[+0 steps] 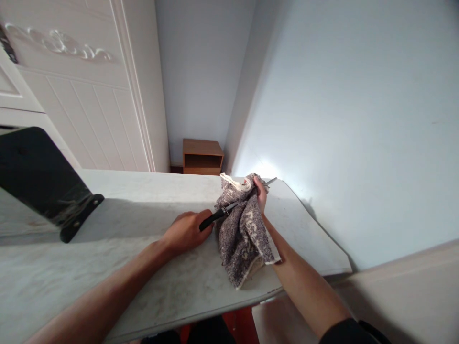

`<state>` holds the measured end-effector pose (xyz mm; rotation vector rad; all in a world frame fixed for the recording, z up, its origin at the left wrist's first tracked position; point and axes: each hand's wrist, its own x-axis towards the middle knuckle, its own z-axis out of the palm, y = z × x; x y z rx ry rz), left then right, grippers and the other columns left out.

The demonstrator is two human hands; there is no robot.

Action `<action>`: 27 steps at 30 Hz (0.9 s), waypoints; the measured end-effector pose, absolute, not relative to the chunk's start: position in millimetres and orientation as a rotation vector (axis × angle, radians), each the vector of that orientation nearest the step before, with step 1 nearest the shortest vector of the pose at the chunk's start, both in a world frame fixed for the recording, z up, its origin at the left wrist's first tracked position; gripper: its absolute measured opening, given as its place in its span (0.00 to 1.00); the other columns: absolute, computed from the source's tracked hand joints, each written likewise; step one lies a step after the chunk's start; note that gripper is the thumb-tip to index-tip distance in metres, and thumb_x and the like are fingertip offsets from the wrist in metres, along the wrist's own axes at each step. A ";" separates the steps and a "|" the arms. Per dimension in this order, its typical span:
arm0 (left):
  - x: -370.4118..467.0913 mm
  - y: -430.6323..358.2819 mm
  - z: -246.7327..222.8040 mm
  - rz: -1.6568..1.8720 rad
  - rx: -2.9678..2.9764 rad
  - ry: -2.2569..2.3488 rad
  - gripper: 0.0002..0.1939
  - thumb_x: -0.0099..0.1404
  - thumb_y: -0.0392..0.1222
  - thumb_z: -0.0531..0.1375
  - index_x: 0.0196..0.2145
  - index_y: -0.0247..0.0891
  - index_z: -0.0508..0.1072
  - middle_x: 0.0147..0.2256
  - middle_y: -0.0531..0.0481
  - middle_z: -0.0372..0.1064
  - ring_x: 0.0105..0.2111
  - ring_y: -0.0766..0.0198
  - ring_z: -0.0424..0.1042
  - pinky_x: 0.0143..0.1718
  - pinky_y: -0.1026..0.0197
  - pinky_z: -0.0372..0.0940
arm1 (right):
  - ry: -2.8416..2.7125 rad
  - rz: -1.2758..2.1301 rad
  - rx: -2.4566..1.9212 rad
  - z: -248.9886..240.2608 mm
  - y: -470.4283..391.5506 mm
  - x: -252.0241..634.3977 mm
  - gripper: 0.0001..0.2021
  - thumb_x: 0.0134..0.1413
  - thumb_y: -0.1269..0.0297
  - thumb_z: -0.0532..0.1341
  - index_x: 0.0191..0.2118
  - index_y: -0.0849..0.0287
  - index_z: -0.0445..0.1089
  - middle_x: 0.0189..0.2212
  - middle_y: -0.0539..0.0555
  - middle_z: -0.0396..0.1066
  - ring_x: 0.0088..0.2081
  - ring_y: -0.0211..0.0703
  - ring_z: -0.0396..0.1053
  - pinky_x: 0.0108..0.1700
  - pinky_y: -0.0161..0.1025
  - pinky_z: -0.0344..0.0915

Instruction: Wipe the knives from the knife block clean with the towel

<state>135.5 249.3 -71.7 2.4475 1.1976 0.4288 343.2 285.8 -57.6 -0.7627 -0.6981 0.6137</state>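
My left hand is closed around the black handle of a slim metal rod that looks like a sharpening steel. A small guard sits where handle and metal meet. The rod slants away to the right, its middle hidden under a grey-brown patterned towel. Its tip shows beyond the cloth. My right hand grips the towel around the rod near that far end, and some of its fingers are covered by cloth. The lower part of the towel hangs in folds down to the table.
Both forearms reach over a pale marble-look table. At the left a dark panel on a black foot stands on it. The table's right end lies near a pale wall. Behind are a white cabinet and a small brown wooden nightstand.
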 end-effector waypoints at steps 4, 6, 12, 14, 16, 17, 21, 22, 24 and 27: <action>131.3 254.7 -71.8 0.429 2.483 1.292 0.11 0.66 0.47 0.50 0.36 0.43 0.69 0.30 0.51 0.72 0.30 0.60 0.70 0.30 0.62 0.53 | -0.624 0.822 -0.622 -47.0 280.0 340.2 0.10 0.45 0.60 0.62 0.23 0.57 0.60 0.21 0.44 0.62 0.26 0.33 0.63 0.34 0.32 0.66; 129.1 258.0 -70.7 0.422 2.494 1.330 0.11 0.66 0.47 0.49 0.36 0.42 0.69 0.31 0.50 0.72 0.32 0.59 0.70 0.31 0.61 0.53 | -0.602 0.857 -0.600 -46.6 280.8 343.7 0.11 0.47 0.60 0.62 0.24 0.57 0.60 0.22 0.45 0.62 0.26 0.34 0.64 0.34 0.33 0.66; 123.8 268.2 -66.6 0.381 2.493 1.471 0.11 0.66 0.46 0.50 0.36 0.41 0.70 0.34 0.48 0.72 0.35 0.57 0.70 0.33 0.60 0.55 | -0.642 0.558 -0.822 -64.4 294.9 369.5 0.11 0.48 0.58 0.59 0.23 0.57 0.60 0.21 0.45 0.61 0.26 0.34 0.62 0.34 0.34 0.65; 124.5 267.6 -66.7 0.349 2.516 1.462 0.12 0.66 0.46 0.50 0.36 0.42 0.71 0.36 0.48 0.72 0.37 0.57 0.70 0.34 0.59 0.55 | -0.643 0.459 -0.903 -65.5 296.4 376.4 0.10 0.47 0.59 0.59 0.22 0.58 0.62 0.20 0.47 0.62 0.25 0.36 0.62 0.32 0.35 0.65; 126.8 264.4 -67.3 0.313 2.564 1.411 0.12 0.66 0.46 0.50 0.36 0.42 0.72 0.37 0.48 0.73 0.37 0.57 0.71 0.34 0.59 0.56 | -0.633 0.437 -0.916 -62.7 295.8 381.6 0.10 0.46 0.61 0.59 0.20 0.58 0.62 0.19 0.48 0.62 0.24 0.36 0.60 0.30 0.35 0.64; 128.1 262.4 -67.6 0.301 2.587 1.385 0.13 0.66 0.46 0.49 0.36 0.42 0.72 0.37 0.48 0.73 0.37 0.57 0.71 0.34 0.59 0.56 | -0.629 0.441 -0.914 -60.6 295.2 383.5 0.10 0.45 0.61 0.58 0.20 0.58 0.62 0.18 0.49 0.62 0.24 0.36 0.60 0.29 0.35 0.63; 131.3 258.1 -68.7 0.294 2.602 1.349 0.13 0.66 0.46 0.49 0.37 0.42 0.72 0.37 0.48 0.73 0.38 0.57 0.71 0.34 0.59 0.56 | -0.599 0.442 -0.903 -55.9 293.8 384.2 0.10 0.44 0.60 0.58 0.19 0.57 0.59 0.17 0.48 0.61 0.23 0.36 0.59 0.29 0.36 0.63; 131.2 258.5 -69.1 0.295 2.593 1.348 0.13 0.67 0.46 0.49 0.37 0.42 0.72 0.37 0.48 0.73 0.37 0.57 0.71 0.34 0.59 0.56 | -0.593 0.438 -0.899 -56.2 293.6 382.2 0.11 0.44 0.60 0.58 0.19 0.56 0.57 0.17 0.47 0.59 0.23 0.36 0.58 0.30 0.36 0.64; 130.0 260.7 -69.9 0.302 2.572 1.349 0.13 0.67 0.47 0.49 0.36 0.42 0.72 0.37 0.48 0.73 0.37 0.57 0.71 0.34 0.59 0.56 | -0.604 0.501 -0.869 -58.0 292.5 376.2 0.13 0.45 0.57 0.58 0.20 0.55 0.54 0.17 0.46 0.57 0.23 0.36 0.59 0.32 0.38 0.66; 127.8 264.9 -70.4 0.358 2.534 1.392 0.12 0.67 0.45 0.49 0.36 0.40 0.71 0.36 0.47 0.73 0.36 0.57 0.71 0.35 0.59 0.57 | -0.711 0.840 -0.798 -61.3 289.6 367.4 0.17 0.51 0.47 0.54 0.23 0.55 0.58 0.22 0.49 0.62 0.27 0.41 0.66 0.36 0.44 0.69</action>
